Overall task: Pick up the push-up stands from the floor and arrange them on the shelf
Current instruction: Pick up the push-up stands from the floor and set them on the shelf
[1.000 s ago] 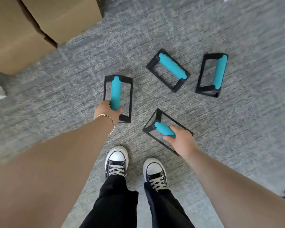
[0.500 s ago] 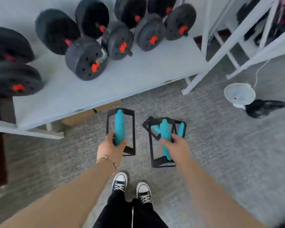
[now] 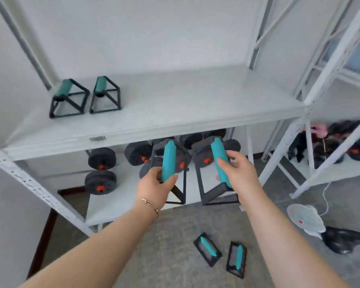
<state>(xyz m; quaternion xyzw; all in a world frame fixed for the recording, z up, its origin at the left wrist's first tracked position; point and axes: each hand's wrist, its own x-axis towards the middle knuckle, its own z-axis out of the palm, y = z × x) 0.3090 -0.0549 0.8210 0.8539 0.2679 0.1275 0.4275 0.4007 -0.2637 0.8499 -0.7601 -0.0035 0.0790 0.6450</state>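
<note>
My left hand (image 3: 155, 187) grips the teal handle of a black-framed push-up stand (image 3: 169, 161), held in the air below the front edge of the white shelf (image 3: 175, 113). My right hand (image 3: 238, 173) grips a second push-up stand (image 3: 219, 161) beside it, at the same height. Two push-up stands (image 3: 70, 98) (image 3: 104, 95) stand upright side by side at the shelf's back left. Two more push-up stands (image 3: 207, 249) (image 3: 237, 259) lie on the grey carpet between my forearms.
Black dumbbells (image 3: 101, 170) with red hubs fill the lower shelf. White rack posts (image 3: 35, 187) (image 3: 287, 146) flank the shelf. A second rack (image 3: 341, 142) stands to the right. A white fan (image 3: 306, 220) and a dark object (image 3: 343, 242) lie on the floor at right.
I have stood up from the floor and raised both stands from carpet level to just below the shelf edge. The view has swung up from the carpet to the rack.
</note>
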